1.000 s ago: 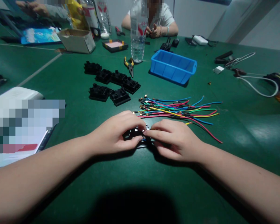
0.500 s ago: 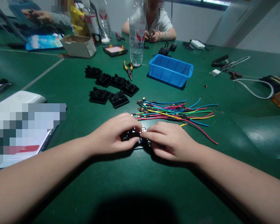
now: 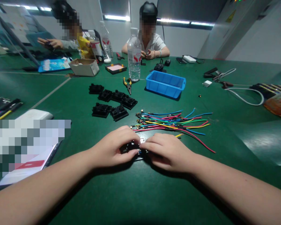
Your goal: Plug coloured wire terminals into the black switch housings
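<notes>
My left hand (image 3: 117,146) is curled round the near end of a black plastic part (image 3: 130,146) low over the table, its thumb and fingers closed on it. From the other side, my right hand (image 3: 170,152) brings its bent fingertips to the same part. What those fingertips pinch is hidden. A bit of blue shows between the two hands. Just behind my right hand a yellow wire end (image 3: 179,135) sticks out. Beyond lies a bundle of coloured wires (image 3: 168,122) with metal terminals at the left ends. Several similar black plastic parts (image 3: 119,112) lie farther left.
Yellow-handled pliers (image 3: 128,85), a water bottle (image 3: 134,59) and a blue bin (image 3: 162,89) stand beyond the parts. A phone-like slab (image 3: 35,156) lies left. A cardboard box (image 3: 85,68) is at the back left; two people sit across the table. A white cable (image 3: 245,100) lies right.
The camera view has tilted up, so the table items sit lower and more of the people shows. My hands keep nearly the same hold on the black plastic part.
</notes>
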The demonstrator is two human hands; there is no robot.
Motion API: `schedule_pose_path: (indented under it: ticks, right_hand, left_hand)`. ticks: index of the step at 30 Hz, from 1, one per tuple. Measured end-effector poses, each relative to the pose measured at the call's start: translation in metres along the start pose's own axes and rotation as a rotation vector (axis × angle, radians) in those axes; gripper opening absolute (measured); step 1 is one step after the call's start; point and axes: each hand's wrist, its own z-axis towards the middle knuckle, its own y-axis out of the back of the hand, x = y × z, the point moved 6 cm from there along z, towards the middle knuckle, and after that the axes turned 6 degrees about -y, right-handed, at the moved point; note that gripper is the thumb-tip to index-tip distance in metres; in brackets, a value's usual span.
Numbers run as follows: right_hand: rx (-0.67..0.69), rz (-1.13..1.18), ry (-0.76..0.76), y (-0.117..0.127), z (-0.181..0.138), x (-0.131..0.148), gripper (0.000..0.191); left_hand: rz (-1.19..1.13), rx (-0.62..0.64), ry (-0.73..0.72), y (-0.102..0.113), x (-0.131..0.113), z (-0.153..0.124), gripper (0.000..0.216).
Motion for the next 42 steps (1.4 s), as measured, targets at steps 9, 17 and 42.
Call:
schedule_pose_path:
  ticks: [9,17,42]
  right_hand:
    - [-0.001,0.028,-0.016,0.0005,0.0001,-0.0004,0.032]
    - [-0.007,0.049,-0.009,0.0009,-0.0001,-0.0013,0.032]
    - [0.026,0.055,-0.032,0.0004,0.0010,-0.0022,0.029]
  left_hand:
    - [0.029,0.008,-0.040,0.0013,-0.0031,0.0009,0.010]
    - [0.028,0.012,-0.037,0.0008,-0.0028,0.0014,0.010]
    - [0.022,0.004,-0.036,0.0009,-0.0020,0.0015,0.009]
